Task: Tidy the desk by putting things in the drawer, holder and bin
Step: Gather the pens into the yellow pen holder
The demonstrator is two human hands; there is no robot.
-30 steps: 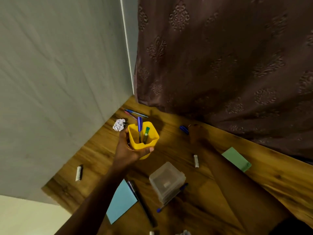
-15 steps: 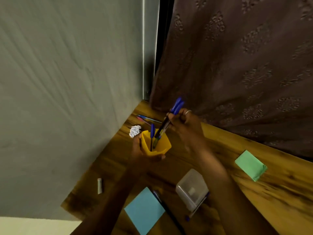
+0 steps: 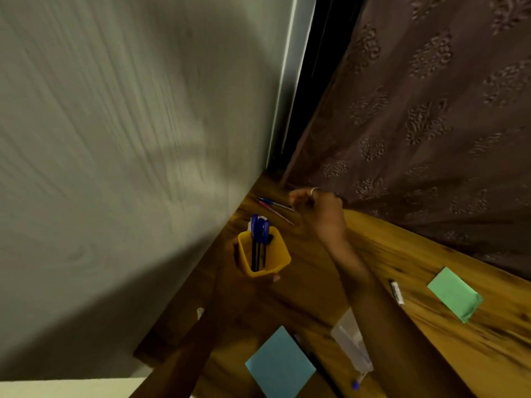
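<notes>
Holder, yellow and upright, is lifted off the bench in my left hand, fingers wrapped round its lower half and thumb across its near wall. Nearer and to the left of it, a small white stub lies by the bench edge beside the grey wall. Three blue-capped pens stand in the holder, caps above the rim. Beyond them, in the far corner, two loose pens lie side by side on the wood. Near me sits a blue note pad, with a black pen along its right edge. My right hand, a ring on one finger, reaches over the loose pens with fingers curled; I cannot tell whether it grasps one. Below my forearm is a clear plastic box. Farther right lie a short white stick and a green note pad, well apart from the holder. A brown curtain hangs behind the bench.
</notes>
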